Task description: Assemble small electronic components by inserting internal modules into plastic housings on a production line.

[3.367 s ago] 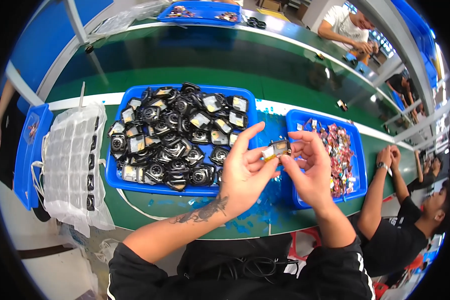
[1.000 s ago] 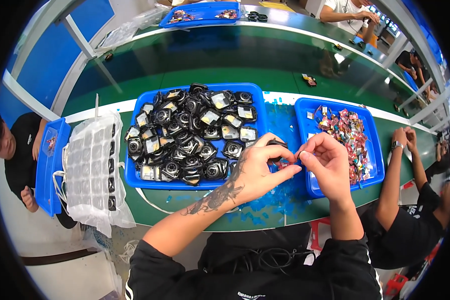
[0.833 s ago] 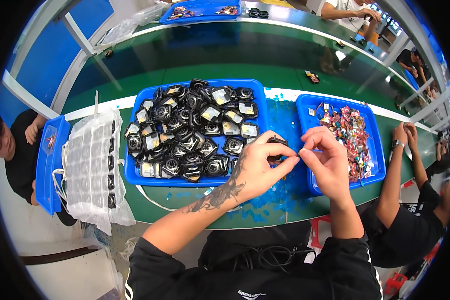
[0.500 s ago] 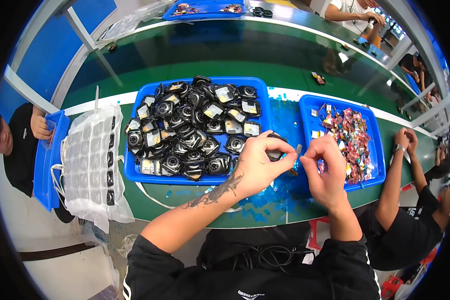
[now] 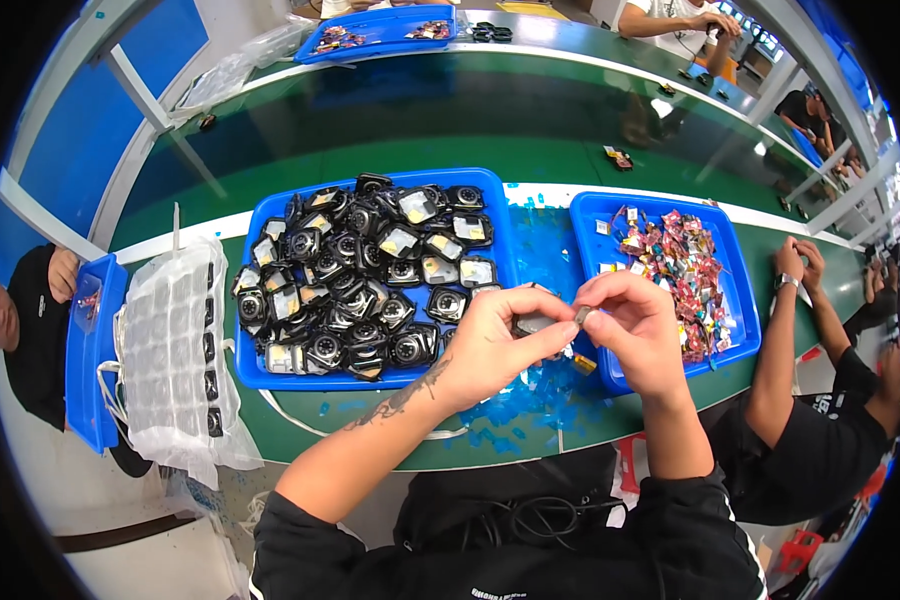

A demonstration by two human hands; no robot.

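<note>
My left hand (image 5: 495,345) grips a dark watch case (image 5: 534,323) between thumb and fingers, and most of the case is hidden behind them. Thumb and forefinger of my right hand (image 5: 638,325) pinch a small grey-brown piece (image 5: 582,314) at the case's right side; whether it is joined to the case I cannot tell. Just below my fingertips shows a small yellow part (image 5: 583,363). Left of my hands, a blue tray (image 5: 245,372) is heaped with black watch cases. On the right, another blue tray (image 5: 745,250) holds many small reddish and silver parts.
Blue film scraps (image 5: 510,405) litter the green table between the trays. At the left lies a translucent plastic cell tray (image 5: 165,350) beside a blue bin (image 5: 90,340), where another person sits. A co-worker's forearms (image 5: 775,370) rest close by on my right. Behind runs a green belt (image 5: 390,125).
My right hand has moved in to meet the left and now pinches the small grey-brown piece beside the case. The whole view has shifted a little.
</note>
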